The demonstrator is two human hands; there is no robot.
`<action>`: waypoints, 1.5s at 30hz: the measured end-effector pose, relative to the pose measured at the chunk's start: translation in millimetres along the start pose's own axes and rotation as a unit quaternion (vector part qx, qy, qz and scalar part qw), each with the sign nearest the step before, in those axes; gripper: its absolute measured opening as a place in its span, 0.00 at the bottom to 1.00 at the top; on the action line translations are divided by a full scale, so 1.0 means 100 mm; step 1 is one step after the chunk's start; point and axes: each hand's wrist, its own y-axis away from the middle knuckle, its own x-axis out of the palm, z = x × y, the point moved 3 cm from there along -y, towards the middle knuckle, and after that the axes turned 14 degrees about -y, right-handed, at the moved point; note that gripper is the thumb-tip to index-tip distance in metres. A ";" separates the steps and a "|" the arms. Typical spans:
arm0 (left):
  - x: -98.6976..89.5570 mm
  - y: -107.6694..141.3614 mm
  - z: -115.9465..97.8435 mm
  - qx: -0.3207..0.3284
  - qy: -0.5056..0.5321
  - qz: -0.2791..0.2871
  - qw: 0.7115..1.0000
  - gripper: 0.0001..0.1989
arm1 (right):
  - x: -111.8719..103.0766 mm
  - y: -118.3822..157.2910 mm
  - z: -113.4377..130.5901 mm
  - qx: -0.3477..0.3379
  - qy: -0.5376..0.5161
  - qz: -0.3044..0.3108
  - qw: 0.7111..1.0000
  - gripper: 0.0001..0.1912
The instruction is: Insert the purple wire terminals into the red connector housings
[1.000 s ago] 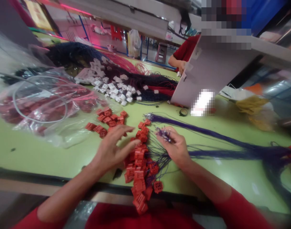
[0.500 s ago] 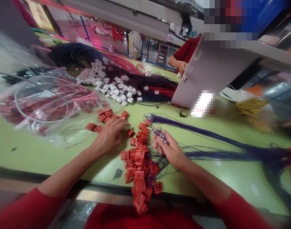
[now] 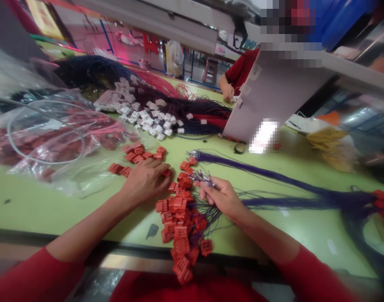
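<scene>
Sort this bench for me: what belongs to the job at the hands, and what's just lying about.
Part of the job:
right hand, pinching the purple wires
left hand, beside the red plastic connectors

Lying about:
clear plastic bag of red connectors
white connectors among dark wires
roll of black tape

Red connectors point(image 3: 176, 218), purple wires point(image 3: 305, 202)

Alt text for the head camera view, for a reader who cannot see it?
The left hand lies by red plastic connectors on a green table; the right hand pinches the ends of thin purple wires.
</scene>
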 end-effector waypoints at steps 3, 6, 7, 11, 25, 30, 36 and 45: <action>0.04 0.01 0.02 0.008 -0.061 0.021 0.998 0.12 | 0.02 0.00 0.02 -0.006 -0.012 -0.013 1.000 0.17; 0.02 0.03 0.05 -0.025 -0.018 -0.005 1.000 0.13 | 0.04 0.00 0.06 -0.006 -0.026 -0.029 0.999 0.17; -0.01 0.05 0.05 -0.043 0.015 -0.014 0.999 0.16 | 0.05 -0.01 0.07 0.000 -0.031 -0.032 0.999 0.17; -0.15 0.15 0.03 -0.113 0.197 0.006 0.974 0.22 | 0.04 -0.03 0.09 0.042 -0.052 -0.049 0.997 0.17; -0.47 0.22 -0.49 0.022 0.335 -0.036 0.941 0.12 | 0.08 -0.05 0.10 0.034 -0.011 -0.030 0.999 0.16; -0.46 0.27 -0.53 0.066 0.293 -0.094 0.949 0.15 | 0.09 -0.06 0.09 0.031 -0.026 -0.034 0.999 0.18; -0.49 0.30 -0.59 0.117 0.248 -0.119 0.954 0.17 | 0.10 -0.06 0.08 0.026 -0.041 -0.044 0.998 0.19; -0.40 0.22 -0.58 0.097 0.331 -0.033 0.938 0.11 | 0.05 -0.07 0.08 0.016 -0.057 -0.075 0.995 0.15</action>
